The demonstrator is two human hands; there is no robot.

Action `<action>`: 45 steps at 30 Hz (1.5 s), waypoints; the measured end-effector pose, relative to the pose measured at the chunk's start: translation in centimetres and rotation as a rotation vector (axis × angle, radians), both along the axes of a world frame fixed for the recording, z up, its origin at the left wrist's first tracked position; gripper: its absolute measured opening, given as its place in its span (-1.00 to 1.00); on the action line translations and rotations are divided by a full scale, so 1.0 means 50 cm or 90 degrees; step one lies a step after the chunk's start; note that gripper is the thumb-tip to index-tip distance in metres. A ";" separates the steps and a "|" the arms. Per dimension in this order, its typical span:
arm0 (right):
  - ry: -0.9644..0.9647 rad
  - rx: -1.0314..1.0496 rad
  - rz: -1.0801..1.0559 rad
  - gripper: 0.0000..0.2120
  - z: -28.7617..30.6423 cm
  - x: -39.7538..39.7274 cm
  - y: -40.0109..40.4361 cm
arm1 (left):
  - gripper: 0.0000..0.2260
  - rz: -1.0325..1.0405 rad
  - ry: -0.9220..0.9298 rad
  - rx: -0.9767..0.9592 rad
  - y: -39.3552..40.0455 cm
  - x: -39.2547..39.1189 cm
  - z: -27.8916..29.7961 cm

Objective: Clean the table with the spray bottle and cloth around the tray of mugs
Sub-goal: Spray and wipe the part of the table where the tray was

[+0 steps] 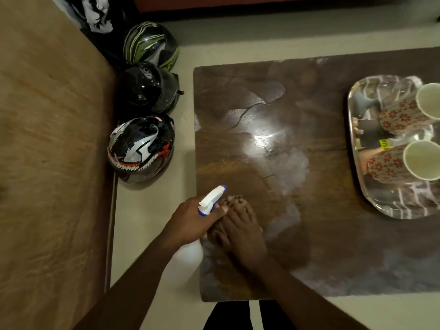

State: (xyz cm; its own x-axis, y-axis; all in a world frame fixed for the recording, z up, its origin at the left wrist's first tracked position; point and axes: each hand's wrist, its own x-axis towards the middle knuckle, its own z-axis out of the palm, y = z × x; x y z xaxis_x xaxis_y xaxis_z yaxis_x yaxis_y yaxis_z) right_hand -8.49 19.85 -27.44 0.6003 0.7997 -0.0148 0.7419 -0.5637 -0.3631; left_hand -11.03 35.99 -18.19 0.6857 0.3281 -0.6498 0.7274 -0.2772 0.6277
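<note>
Hands are meeting at the near-left corner of the table (333, 270), the dark glossy top we are taking as our landmark. We are gripping the spray bottle (209, 201) in our left hand (190, 222), fingers closed around its neck, its white and blue nozzle pointing out over the table. The bottle's pale body is hanging just beside the table's left edge. Our right hand (240, 236) is lying flat, palm down and fingers spread, on the cloth (234, 200); only a spotted bit of the cloth is showing past the fingertips. The two hands are touching each other.

Farther across the table, wet streaks and a bright glare are spreading over its middle. At the table's right side the steel tray (352, 148) is carrying two mugs (402, 160) with a red flower pattern, both lying tilted with their pale mouths facing right.

Off the table's left edge, three helmets (141, 148) are sitting in a row on the floor, beside a brown surface (47, 151).
</note>
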 end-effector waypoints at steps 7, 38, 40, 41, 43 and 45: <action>0.010 -0.147 -0.071 -0.60 -0.011 0.188 -0.225 | -0.74 -0.088 0.004 -0.085 -0.050 0.061 0.026; -0.008 0.093 0.234 -0.65 -0.003 0.442 0.159 | -0.76 0.171 -0.180 0.028 0.066 0.294 0.091; 0.004 0.061 0.154 -0.62 0.001 0.485 0.242 | -0.76 0.196 -0.185 0.047 0.081 0.295 0.083; 0.016 0.050 0.127 -0.59 0.002 0.495 0.281 | -0.79 0.216 -0.186 0.057 0.087 0.296 0.079; 0.032 0.048 0.084 -0.54 0.004 0.485 0.331 | -0.90 0.255 -0.189 0.060 0.097 0.298 0.069; 0.032 0.078 0.073 -0.53 -0.004 0.455 0.333 | -0.91 0.266 -0.182 0.067 0.107 0.298 0.064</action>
State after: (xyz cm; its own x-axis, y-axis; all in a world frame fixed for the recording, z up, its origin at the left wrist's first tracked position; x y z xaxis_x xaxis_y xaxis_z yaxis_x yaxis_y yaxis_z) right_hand 14.27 36.50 -27.64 0.5057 0.8607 0.0591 0.7781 -0.4255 -0.4620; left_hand 3.88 41.35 -14.98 0.6273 0.6659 -0.4039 0.5928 -0.0720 0.8021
